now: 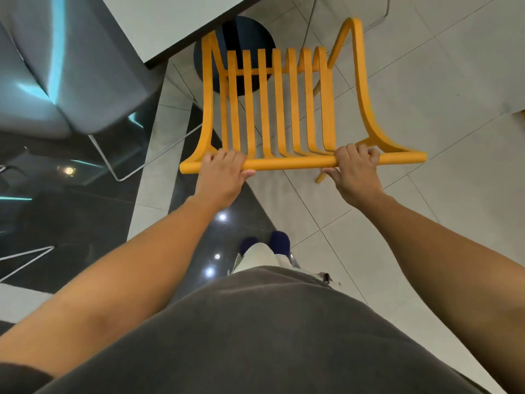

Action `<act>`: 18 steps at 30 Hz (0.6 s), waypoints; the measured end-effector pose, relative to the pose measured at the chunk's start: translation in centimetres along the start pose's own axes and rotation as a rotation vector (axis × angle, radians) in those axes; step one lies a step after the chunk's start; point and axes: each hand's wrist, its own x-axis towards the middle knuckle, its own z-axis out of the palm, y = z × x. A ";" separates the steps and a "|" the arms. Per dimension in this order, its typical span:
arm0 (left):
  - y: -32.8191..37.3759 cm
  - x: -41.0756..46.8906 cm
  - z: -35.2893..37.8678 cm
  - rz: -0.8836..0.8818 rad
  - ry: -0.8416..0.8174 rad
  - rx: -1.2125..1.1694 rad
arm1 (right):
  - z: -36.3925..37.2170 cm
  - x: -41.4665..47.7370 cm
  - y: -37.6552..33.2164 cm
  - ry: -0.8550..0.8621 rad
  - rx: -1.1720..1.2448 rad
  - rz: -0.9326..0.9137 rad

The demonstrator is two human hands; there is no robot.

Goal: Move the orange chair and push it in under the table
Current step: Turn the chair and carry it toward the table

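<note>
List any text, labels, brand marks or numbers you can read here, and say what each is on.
None: no text, label or number shows on the orange chair, the white table, the grey chair or the floor tiles.

Your desk (pixel 176 27) runs off the top edge and hides the orange chair's (pixel 272 109) front left corner. Beside the desk, the grey chair (pixel 71 81) is blurred and cut by the left edge.

One head-worn camera looked steeply down and forward, close over the orange chair (pixel 279 109), with the table (pixel 176 21) edge at the frame's top, beyond it.
</note>
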 end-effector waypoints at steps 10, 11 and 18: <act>5.2 2.9 -0.2 -0.058 -0.042 0.063 | -1.4 2.9 6.1 -0.007 -0.012 -0.090; 5.8 3.3 -0.2 -0.068 -0.054 0.058 | -1.7 3.4 6.7 -0.025 -0.015 -0.094; 9.3 5.8 -0.1 -0.139 -0.074 0.037 | -3.4 6.7 10.8 -0.093 -0.047 -0.145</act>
